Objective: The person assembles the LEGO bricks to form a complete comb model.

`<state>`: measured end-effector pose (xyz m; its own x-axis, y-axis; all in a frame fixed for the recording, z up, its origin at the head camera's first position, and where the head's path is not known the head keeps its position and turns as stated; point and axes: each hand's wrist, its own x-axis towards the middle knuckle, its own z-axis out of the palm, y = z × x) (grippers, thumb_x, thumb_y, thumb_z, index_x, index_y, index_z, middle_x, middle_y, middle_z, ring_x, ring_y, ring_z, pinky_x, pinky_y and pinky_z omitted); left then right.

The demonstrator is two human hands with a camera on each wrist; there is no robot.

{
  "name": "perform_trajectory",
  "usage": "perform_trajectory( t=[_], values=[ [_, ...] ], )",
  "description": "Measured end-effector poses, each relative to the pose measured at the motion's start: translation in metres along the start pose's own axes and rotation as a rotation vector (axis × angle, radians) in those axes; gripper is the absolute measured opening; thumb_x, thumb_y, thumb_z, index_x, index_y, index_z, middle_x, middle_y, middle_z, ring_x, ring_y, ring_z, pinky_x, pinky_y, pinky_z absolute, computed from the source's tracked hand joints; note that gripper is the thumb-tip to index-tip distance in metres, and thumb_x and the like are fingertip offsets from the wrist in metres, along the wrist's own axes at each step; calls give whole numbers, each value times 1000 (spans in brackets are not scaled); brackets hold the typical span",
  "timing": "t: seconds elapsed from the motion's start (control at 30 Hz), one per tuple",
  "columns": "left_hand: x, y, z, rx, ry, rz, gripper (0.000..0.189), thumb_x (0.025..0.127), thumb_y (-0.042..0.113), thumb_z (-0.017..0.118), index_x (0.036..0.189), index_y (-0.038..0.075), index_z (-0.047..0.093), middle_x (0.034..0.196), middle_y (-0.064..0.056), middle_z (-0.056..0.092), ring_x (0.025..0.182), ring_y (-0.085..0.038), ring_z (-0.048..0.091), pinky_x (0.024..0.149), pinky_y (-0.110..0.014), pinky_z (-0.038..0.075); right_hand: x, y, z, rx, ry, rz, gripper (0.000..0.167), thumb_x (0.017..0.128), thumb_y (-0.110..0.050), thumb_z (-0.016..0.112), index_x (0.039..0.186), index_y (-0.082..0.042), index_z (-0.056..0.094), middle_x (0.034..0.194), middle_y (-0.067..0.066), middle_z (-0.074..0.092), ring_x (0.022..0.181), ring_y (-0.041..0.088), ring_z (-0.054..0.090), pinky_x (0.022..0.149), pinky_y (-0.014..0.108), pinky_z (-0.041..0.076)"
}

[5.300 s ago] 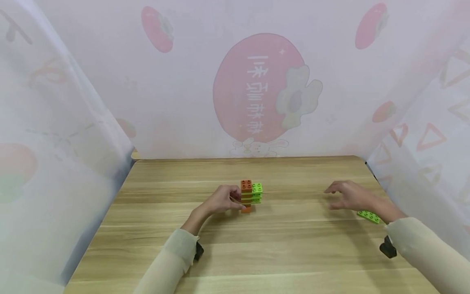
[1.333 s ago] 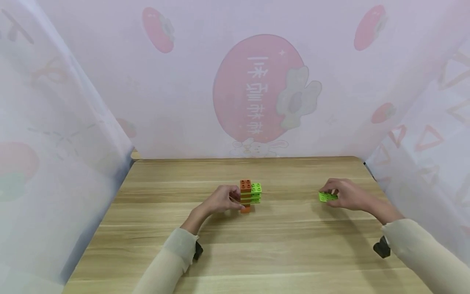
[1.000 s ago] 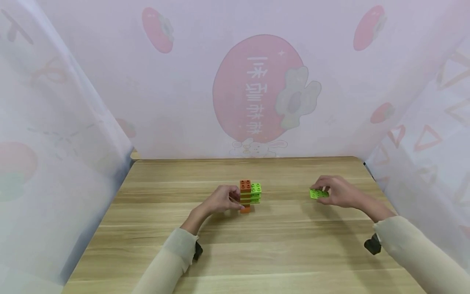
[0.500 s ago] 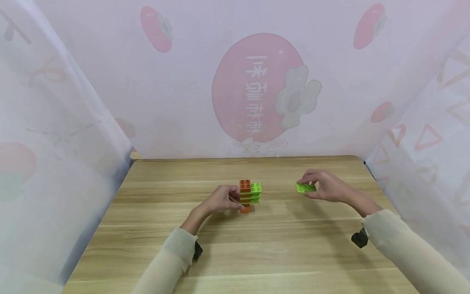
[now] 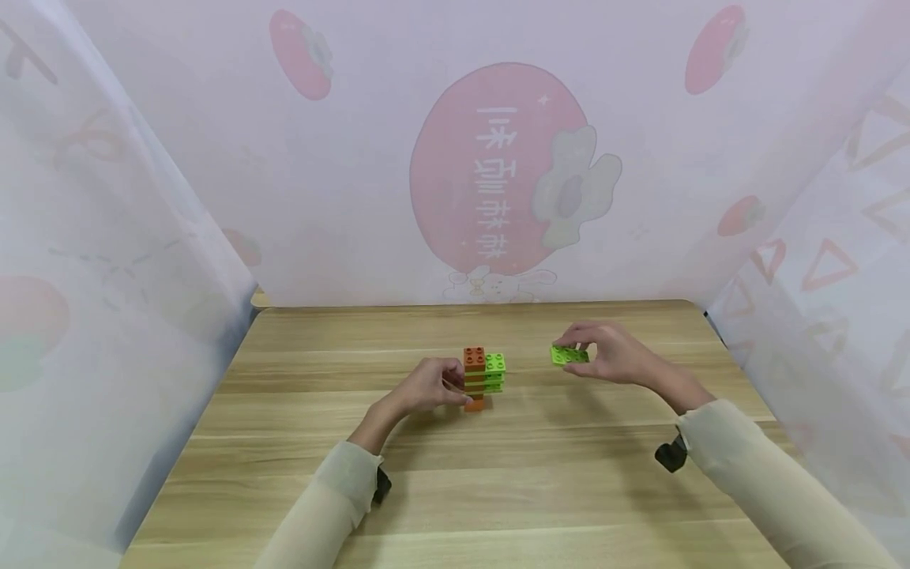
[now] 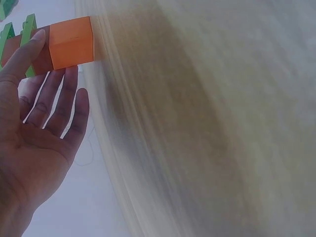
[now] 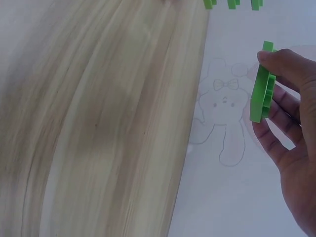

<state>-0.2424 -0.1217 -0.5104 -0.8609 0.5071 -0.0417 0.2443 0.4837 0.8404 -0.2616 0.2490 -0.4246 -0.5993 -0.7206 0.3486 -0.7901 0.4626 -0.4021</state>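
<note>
A small tower of toy building bricks (image 5: 474,362) stands upright on the table, brick-red above an orange bottom brick (image 6: 72,43). Thin green plates (image 5: 494,363) lie between its layers and jut out to the right. My left hand (image 5: 425,386) steadies it from the left, thumb and fingers on opposite sides; the left wrist view shows the thumb pressed to the stack. To the tower's right, above the table, my right hand (image 5: 613,356) pinches a loose green brick plate (image 5: 569,355), studs up. In the right wrist view the plate (image 7: 260,91) sits between thumb and fingers.
The wooden table (image 5: 441,490) ends at the back against a pale printed curtain (image 5: 341,197), with more curtain on both sides. A black wrist camera (image 5: 671,454) hangs under the right sleeve, another under the left.
My right hand, empty at the earliest frame, has picked up the green plate from the table's right side and carried it left toward the tower. Left hand and tower have stayed put.
</note>
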Motion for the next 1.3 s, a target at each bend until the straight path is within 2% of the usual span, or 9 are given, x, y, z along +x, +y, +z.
perform_trajectory(
  t=[0.3,0.7,1.0,1.13,1.3],
  values=[
    [1,1,0,-8,-3,-13,26,86,9,90,100,7,68,104,-6,74,95,-18,73,84,-34,62,21,-13,4,58,17,-38,32,85,-10,90,116,-7,80,107,1,78,79,8,68,64,25,55],
    [4,0,2,-11,5,-8,27,85,12,91,101,8,70,103,-5,74,94,-17,72,83,-32,62,46,-23,12,74,48,-128,34,83,-11,92,115,-7,81,106,3,79,85,10,71,70,29,58],
    [3,0,2,-20,-1,-1,27,85,13,91,102,7,71,104,-5,75,95,-18,73,85,-34,63,66,-37,22,124,32,-143,33,83,-11,92,114,-6,81,108,4,78,87,12,70,73,38,62],
    [3,0,2,-22,-7,6,26,86,13,91,102,8,71,104,-5,75,95,-18,74,85,-34,63,73,-43,27,122,19,-139,32,85,-13,91,114,-6,81,108,3,77,88,13,69,74,36,61],
    [3,-1,2,-28,-12,13,25,86,11,90,102,7,71,105,-6,76,95,-18,74,84,-33,63,82,-51,31,142,2,-123,31,87,-15,89,115,-6,81,110,4,77,90,13,69,74,40,62]
  ],
)
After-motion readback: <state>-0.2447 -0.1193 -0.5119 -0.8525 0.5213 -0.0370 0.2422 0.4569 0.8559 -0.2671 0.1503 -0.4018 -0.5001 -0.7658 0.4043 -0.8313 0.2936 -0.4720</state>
